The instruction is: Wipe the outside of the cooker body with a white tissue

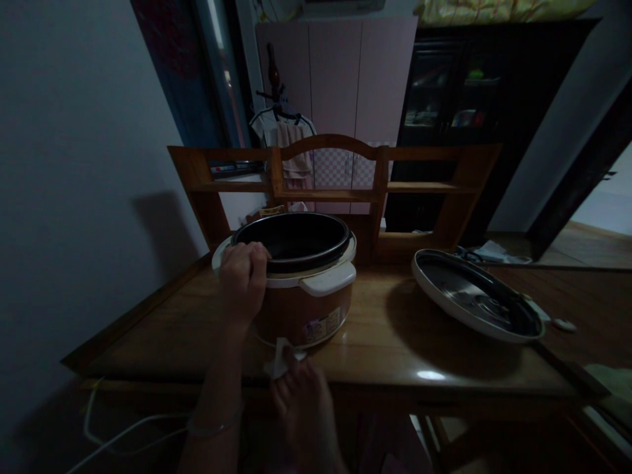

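Observation:
A rice cooker (296, 309) with a brown body and white rim stands on the wooden desk. Its black inner pot (296, 255) sits in the opening, its rim showing above the cooker's edge. My left hand (244, 273) is closed over the near left part of the pot's rim, fingers curled. Low in front of the cooker's base, my right hand (305, 392) pinches a crumpled white tissue (280, 359) near the desk's front edge. The tissue comes up to the cooker's lower edge; whether it touches is unclear. A round lid (474, 296) lies tilted, inner side up, at the right.
The wooden desk (375, 342) has a shelf frame (328, 195) along its back. White cables (133, 421) hang at the lower left. A wall (99, 197) closes off the left side. Clothes (293, 148) hang on a stand behind the desk.

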A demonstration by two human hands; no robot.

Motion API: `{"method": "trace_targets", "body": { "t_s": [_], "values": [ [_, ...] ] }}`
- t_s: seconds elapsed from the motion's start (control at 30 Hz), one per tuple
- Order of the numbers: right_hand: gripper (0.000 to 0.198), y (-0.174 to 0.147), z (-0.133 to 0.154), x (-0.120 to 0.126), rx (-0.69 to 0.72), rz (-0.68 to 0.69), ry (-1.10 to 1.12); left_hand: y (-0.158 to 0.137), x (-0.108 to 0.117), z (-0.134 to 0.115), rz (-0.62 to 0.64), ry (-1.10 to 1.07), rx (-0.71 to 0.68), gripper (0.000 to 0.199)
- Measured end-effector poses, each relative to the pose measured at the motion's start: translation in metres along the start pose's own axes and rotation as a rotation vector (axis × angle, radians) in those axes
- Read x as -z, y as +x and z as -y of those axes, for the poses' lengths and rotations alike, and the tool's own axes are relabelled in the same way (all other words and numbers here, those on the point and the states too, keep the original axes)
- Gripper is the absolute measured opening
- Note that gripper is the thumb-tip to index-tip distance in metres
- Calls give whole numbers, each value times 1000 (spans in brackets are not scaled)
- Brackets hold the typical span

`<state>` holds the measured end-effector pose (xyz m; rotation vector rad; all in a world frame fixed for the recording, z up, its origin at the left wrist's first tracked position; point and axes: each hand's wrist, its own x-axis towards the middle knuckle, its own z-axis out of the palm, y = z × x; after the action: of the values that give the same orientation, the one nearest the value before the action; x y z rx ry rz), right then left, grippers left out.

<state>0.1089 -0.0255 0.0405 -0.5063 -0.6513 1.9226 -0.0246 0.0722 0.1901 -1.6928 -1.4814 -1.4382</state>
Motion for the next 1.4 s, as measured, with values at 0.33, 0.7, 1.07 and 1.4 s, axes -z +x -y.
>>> {"method": "trace_targets", "body": {
  "t_s": [0.33,0.7,1.07,1.4],
  "values": [
    [28,-8,78,68,247,-178,-248,-1,0,-1,3,-1,26,35],
    [59,33,86,82,373,-272,-528,-1,-2,-2,-13,2,31,37],
    [61,31,92,64,326,-309,-542,-1,-3,-2,-19,4,40,37],
    [66,49,98,65,330,-304,-536,-2,-3,-1,-19,9,34,36]
  ]
}}
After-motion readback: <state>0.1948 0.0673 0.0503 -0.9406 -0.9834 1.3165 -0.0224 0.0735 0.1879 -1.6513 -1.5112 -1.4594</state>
